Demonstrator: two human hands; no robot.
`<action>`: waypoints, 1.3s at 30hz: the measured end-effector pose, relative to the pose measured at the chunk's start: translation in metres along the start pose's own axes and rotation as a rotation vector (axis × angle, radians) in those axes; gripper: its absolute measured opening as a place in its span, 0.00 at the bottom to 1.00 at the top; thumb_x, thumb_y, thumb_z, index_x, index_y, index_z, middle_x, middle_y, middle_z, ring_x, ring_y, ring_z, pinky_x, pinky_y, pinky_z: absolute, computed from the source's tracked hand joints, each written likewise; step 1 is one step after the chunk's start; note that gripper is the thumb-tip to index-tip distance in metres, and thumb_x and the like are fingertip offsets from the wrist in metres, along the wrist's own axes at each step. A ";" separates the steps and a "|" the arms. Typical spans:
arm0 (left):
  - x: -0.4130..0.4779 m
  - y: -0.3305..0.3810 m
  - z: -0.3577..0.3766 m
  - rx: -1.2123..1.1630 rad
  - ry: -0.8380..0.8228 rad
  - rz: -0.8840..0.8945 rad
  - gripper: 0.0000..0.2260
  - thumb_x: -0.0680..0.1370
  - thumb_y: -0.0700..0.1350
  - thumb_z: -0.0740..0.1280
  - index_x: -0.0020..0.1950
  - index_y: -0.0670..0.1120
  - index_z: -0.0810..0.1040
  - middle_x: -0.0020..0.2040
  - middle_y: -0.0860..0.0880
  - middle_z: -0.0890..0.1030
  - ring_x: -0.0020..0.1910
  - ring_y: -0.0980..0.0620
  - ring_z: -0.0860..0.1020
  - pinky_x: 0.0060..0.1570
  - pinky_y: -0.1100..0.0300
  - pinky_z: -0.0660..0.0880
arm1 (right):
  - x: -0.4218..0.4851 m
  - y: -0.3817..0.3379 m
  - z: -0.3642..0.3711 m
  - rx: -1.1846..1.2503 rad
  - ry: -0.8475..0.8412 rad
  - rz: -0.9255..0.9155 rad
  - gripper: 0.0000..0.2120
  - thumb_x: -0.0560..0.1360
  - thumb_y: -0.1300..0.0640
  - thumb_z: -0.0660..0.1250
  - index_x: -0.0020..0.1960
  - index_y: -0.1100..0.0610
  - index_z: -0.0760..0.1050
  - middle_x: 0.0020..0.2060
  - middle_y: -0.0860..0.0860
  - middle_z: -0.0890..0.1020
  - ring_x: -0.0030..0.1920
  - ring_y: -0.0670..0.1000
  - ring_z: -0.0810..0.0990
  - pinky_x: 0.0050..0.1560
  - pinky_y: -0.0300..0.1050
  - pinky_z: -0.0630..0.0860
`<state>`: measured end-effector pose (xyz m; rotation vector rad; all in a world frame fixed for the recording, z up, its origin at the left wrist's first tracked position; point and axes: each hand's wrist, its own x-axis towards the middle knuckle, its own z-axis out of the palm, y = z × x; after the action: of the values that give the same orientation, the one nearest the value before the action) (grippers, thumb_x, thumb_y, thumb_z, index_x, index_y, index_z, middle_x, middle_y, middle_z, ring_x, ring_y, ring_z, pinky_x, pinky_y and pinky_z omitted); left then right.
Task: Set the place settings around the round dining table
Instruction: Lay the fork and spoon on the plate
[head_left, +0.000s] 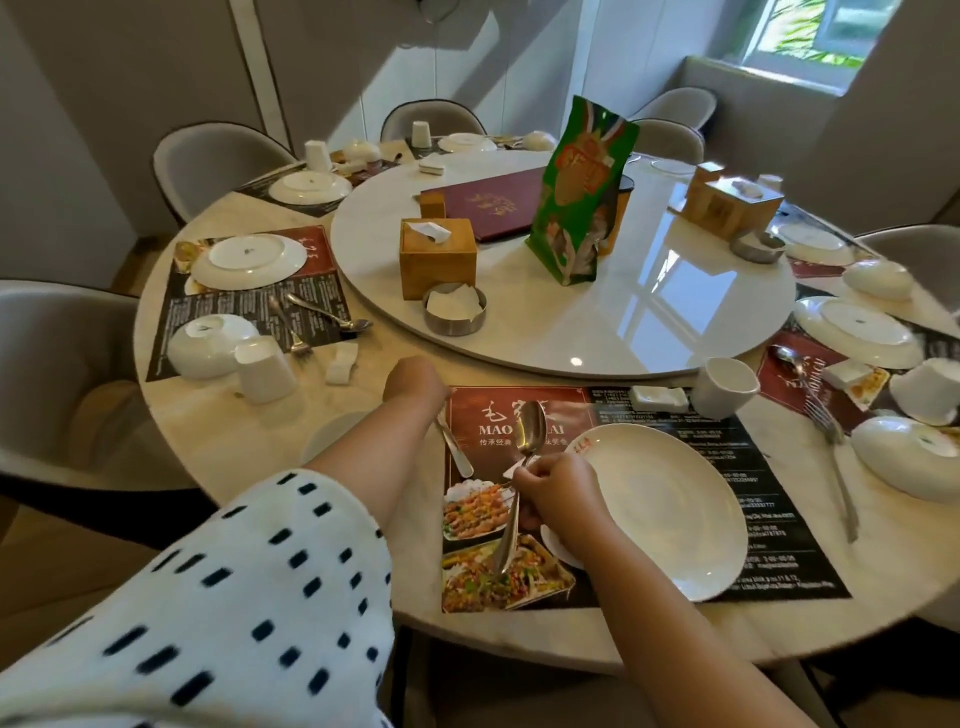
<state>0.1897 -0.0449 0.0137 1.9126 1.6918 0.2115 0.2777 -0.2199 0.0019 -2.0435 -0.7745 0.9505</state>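
The spoon (534, 427) is pinched by fingers of the right hand (558, 493), a utensil (457, 453) clenched in the left hand (415, 385); the plate (667, 512) could be clipped.

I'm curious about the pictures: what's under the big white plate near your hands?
The plate rests on a placemat printed with food photos and black text. Whatever is printed directly beneath the plate is hidden.
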 end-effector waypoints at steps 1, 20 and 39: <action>0.006 0.000 0.003 0.026 -0.007 -0.020 0.12 0.73 0.49 0.71 0.48 0.40 0.79 0.49 0.42 0.82 0.48 0.43 0.82 0.46 0.57 0.78 | 0.000 -0.001 -0.005 0.021 -0.007 0.012 0.10 0.76 0.60 0.65 0.42 0.65 0.79 0.30 0.56 0.80 0.25 0.49 0.78 0.31 0.41 0.79; -0.020 0.018 -0.011 -0.509 -0.193 0.050 0.10 0.77 0.36 0.64 0.54 0.30 0.76 0.47 0.35 0.81 0.32 0.48 0.81 0.35 0.61 0.80 | 0.004 0.000 -0.064 0.412 -0.064 -0.002 0.05 0.76 0.63 0.65 0.47 0.65 0.78 0.37 0.58 0.83 0.32 0.50 0.81 0.34 0.40 0.79; -0.149 0.094 0.109 -0.688 -0.622 -0.065 0.06 0.78 0.35 0.63 0.41 0.38 0.75 0.36 0.43 0.78 0.28 0.53 0.78 0.26 0.67 0.77 | 0.001 0.084 -0.175 0.143 -0.028 0.128 0.08 0.73 0.63 0.68 0.52 0.65 0.79 0.44 0.58 0.83 0.41 0.52 0.83 0.41 0.42 0.81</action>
<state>0.2944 -0.2240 0.0083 1.2289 1.0672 0.1276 0.4382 -0.3292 0.0124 -1.9772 -0.5783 1.0763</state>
